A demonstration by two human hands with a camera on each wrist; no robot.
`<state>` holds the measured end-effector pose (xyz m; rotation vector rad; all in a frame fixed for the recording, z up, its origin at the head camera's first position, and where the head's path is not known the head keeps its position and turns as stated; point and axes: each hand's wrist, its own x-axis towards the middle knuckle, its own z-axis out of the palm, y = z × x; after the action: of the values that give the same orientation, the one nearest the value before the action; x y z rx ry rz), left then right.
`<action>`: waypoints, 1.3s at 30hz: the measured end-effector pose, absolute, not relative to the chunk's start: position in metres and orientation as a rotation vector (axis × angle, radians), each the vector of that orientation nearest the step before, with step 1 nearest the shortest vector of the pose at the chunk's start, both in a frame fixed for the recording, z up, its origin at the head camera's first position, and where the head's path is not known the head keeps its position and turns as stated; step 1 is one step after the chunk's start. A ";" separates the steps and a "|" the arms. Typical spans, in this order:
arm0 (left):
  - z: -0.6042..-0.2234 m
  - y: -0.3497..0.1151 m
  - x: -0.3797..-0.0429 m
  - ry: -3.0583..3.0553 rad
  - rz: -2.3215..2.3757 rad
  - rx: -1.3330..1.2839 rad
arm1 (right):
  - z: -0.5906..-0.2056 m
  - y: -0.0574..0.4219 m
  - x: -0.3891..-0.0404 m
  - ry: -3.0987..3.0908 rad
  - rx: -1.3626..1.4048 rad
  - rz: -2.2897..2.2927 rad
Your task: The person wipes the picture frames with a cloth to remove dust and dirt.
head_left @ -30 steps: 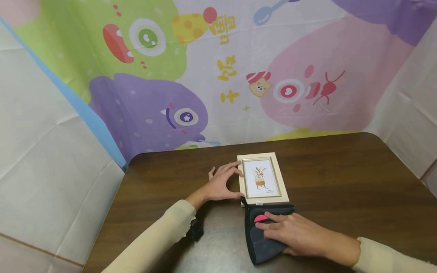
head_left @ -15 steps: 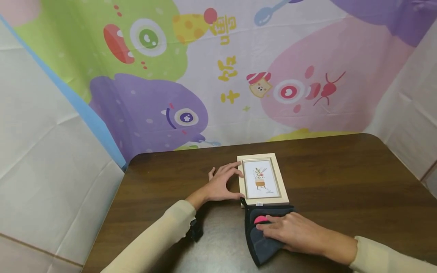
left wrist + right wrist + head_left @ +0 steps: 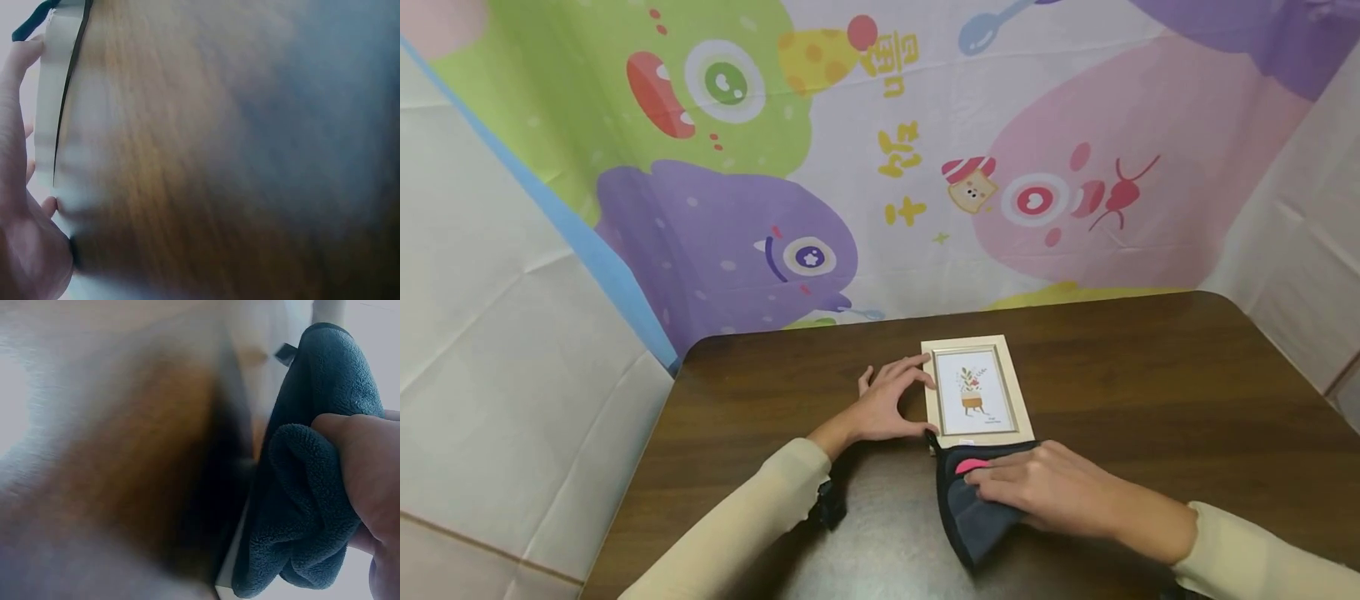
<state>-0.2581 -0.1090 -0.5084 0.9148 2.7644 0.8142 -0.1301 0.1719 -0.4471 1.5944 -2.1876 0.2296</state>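
Head view: from up high, looks forward and down; table at 6 o'clock, cartoon curtain at 12. Left wrist view: very near table, left hand at 9. Right wrist view: near too, right hand at 3. Head and left share picture frame; head and right, dark cloth.

The brown table carries a picture frame and, seemingly, part of a dark cloth.

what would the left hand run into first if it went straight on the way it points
The framed picture; the left hand seems to touch its left edge, though depth is hard to judge.
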 end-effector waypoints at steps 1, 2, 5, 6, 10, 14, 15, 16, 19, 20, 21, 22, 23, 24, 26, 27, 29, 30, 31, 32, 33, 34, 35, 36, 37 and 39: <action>-0.508 -0.109 -0.258 2.765 0.813 0.917 | -0.444 0.172 -0.131 -2.183 1.590 0.230; -0.509 -0.109 -0.258 2.765 0.812 0.919 | -0.441 0.172 -0.131 -2.177 1.587 0.229; -0.509 -0.108 -0.258 2.757 0.817 0.920 | -0.434 0.174 -0.133 -2.174 1.579 0.230; -0.509 -0.108 -0.258 2.754 0.819 0.920 | -0.432 0.174 -0.134 -2.177 1.576 0.232; -0.508 -0.108 -0.258 2.757 0.828 0.917 | -0.427 0.177 -0.137 -2.183 1.571 0.253; -0.507 -0.108 -0.258 2.761 0.824 0.910 | -0.427 0.178 -0.140 -2.224 1.541 0.303; -0.507 -0.108 -0.257 2.760 0.821 0.906 | -0.427 0.178 -0.140 -2.249 1.528 0.327; -0.507 -0.108 -0.257 2.759 0.821 0.907 | -0.427 0.179 -0.140 -2.278 1.513 0.347; -0.507 -0.109 -0.258 2.758 0.818 0.910 | -0.425 0.182 -0.142 -2.382 1.472 0.420; -0.507 -0.109 -0.258 2.756 0.820 0.913 | -0.424 0.183 -0.143 -2.415 1.461 0.447; -0.507 -0.109 -0.258 2.756 0.818 0.914 | -0.422 0.185 -0.144 -2.450 1.447 0.479; -0.507 -0.109 -0.258 2.756 0.819 0.917 | -0.419 0.186 -0.146 -2.479 1.432 0.502; -0.508 -0.110 -0.258 2.755 0.816 0.917 | -0.416 0.188 -0.148 -2.510 1.411 0.529; -0.508 -0.110 -0.258 2.756 0.815 0.917 | -0.412 0.190 -0.150 -2.536 1.389 0.555; -0.508 -0.110 -0.258 2.756 0.811 0.915 | -0.404 0.194 -0.155 -2.569 1.335 0.591; -0.509 -0.110 -0.258 2.757 0.813 0.915 | -0.399 0.196 -0.157 -2.577 1.310 0.596; -0.508 -0.110 -0.258 2.760 0.812 0.913 | -0.391 0.200 -0.162 -2.578 1.260 0.596; -0.508 -0.110 -0.258 2.763 0.813 0.913 | -0.387 0.201 -0.164 -2.575 1.241 0.594; -0.508 -0.110 -0.258 2.764 0.815 0.913 | -0.384 0.203 -0.166 -2.574 1.221 0.592; -0.508 -0.110 -0.258 2.766 0.814 0.912 | -0.381 0.204 -0.168 -2.576 1.203 0.590; -0.508 -0.110 -0.258 2.767 0.815 0.914 | -0.379 0.205 -0.170 -2.578 1.183 0.585; -0.508 -0.110 -0.258 2.768 0.812 0.914 | -0.377 0.206 -0.172 -2.582 1.165 0.593; -0.508 -0.110 -0.258 2.769 0.809 0.916 | -0.376 0.208 -0.174 -2.586 1.150 0.598; -0.508 -0.110 -0.258 2.767 0.809 0.917 | -0.376 0.209 -0.176 -2.594 1.128 0.604; -0.508 -0.109 -0.258 2.765 0.810 0.918 | -0.376 0.210 -0.178 -2.599 1.109 0.612; -0.507 -0.109 -0.257 2.763 0.810 0.921 | -0.377 0.214 -0.182 -2.604 1.071 0.630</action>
<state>-0.2573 -0.1093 -0.5073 0.9215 2.7628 0.8104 -0.1819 0.2136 -0.3772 1.0708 -2.6043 0.6300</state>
